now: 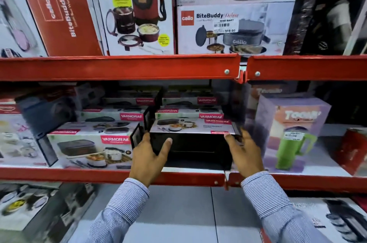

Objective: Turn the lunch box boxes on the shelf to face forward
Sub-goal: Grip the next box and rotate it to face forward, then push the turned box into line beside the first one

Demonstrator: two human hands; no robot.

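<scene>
A Varmora lunch box box [195, 149] sits at the front of the middle shelf, its plain black side toward me and its printed picture face turned up. My left hand [148, 160] grips its left end, thumb across the black side. My right hand [246, 155] is at its right end, fingers spread against the corner. To the left stands another Varmora box [89, 149] with its picture face forward. More Varmora boxes [188, 112] are stacked behind.
The red shelf rail [99, 175] runs below the boxes and another red rail [119, 68] above them. A purple tumbler box [288, 133] stands right of my right hand. Cello lunch box boxes [234, 30] fill the upper shelf.
</scene>
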